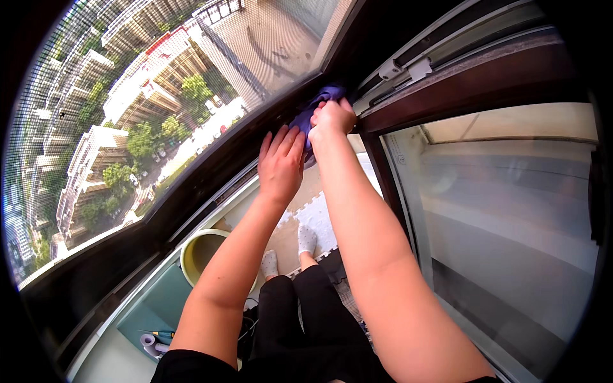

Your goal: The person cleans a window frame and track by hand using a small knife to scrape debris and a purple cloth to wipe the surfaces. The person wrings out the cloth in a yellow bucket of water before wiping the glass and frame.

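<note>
A purple cloth (302, 119) lies bunched against the dark window frame (210, 184), near the corner where the frame meets the sliding track. My right hand (334, 116) is closed around part of this cloth, its fingers curled. Just to the left, my left hand (282, 158) rests flat on the frame, its fingers stretched out beside and partly over the cloth's edge. An insect screen (158, 110) fills the window beyond the frame.
On the right stands an open glass window sash (498, 201) with a dark frame. A yellow bucket (191, 253) is below my left forearm. A screwdriver (165, 333) and a light purple tube-shaped object (148, 341) lie lower left. Foam mats (316, 215) cover part of the floor.
</note>
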{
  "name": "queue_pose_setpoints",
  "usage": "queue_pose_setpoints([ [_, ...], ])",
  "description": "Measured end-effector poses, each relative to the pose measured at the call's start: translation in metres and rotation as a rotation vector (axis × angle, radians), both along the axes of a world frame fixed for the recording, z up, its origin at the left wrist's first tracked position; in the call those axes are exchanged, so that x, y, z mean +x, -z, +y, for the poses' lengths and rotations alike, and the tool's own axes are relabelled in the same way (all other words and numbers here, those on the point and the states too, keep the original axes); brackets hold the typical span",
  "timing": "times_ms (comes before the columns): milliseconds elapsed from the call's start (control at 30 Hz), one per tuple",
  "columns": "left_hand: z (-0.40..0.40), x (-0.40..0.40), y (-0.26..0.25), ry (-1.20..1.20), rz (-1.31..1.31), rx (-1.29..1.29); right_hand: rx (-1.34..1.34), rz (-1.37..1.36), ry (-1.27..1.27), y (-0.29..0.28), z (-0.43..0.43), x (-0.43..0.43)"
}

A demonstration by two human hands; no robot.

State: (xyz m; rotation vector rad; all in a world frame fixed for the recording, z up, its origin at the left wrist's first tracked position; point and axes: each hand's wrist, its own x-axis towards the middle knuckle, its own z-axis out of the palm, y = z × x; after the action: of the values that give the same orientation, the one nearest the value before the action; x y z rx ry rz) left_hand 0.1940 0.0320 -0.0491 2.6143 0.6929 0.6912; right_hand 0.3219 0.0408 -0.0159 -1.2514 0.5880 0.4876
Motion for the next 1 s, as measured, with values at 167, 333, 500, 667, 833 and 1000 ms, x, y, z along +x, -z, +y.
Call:
queue_pose_setpoints([
  [167, -0.002, 0.003, -0.006, 0.003, -0.014, -0.014, -0.101, -0.014, -0.054, 0.005, 0.003, 0.014],
  [333, 0.010, -0.006, -0.008, -0.049, -0.119, -0.036, -0.017, 0.122, -0.374, -0.006, -0.019, 0.005],
  [500, 0.001, -0.042, -0.013, -0.200, -0.250, -0.156, 0.000, 0.129, -0.682, -0.013, -0.042, -0.028],
  [667, -0.031, -0.081, -0.014, -0.372, -0.274, -0.488, -0.033, 0.113, -0.784, -0.019, -0.042, -0.055],
  [833, -0.048, -0.103, -0.005, -0.538, -0.258, -0.663, -0.053, 0.126, -0.843, -0.021, -0.039, -0.089],
  [1000, -0.044, -0.116, -0.006, -0.540, -0.652, -1.340, -0.095, 0.069, -0.869, -0.023, -0.036, -0.103],
])
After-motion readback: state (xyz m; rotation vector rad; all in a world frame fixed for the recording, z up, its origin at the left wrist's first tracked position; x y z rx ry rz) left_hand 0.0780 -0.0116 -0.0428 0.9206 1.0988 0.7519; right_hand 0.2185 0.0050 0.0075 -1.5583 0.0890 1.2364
